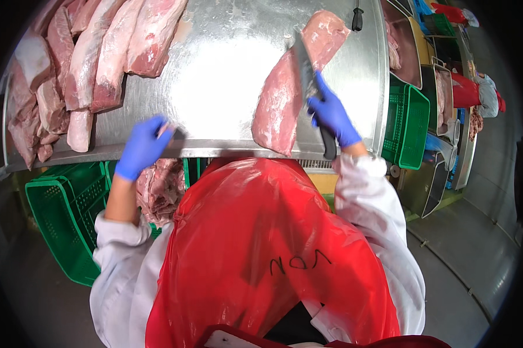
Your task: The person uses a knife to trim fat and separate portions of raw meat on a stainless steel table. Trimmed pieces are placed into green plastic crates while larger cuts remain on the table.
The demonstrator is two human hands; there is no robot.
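Note:
My right hand point(334, 115), in a blue glove, is closed round a knife point(305, 68) with a broad blade and a black handle. Its blade points away from me over a long boneless piece of pork loin point(277, 98) lying on the metal table. Near the table's front edge, my left hand point(142, 145), also gloved in blue, pinches a small pinkish scrap of meat point(164, 129). That hand is apart from the loin, to its left.
Several long meat slabs point(107, 55) lie on the left of the steel table point(215, 110). A black-handled tool point(357, 20) rests at the far right. Green crates point(70, 226) stand below left, beside a heap of meat point(160, 191). Another green crate point(412, 127) is on the right.

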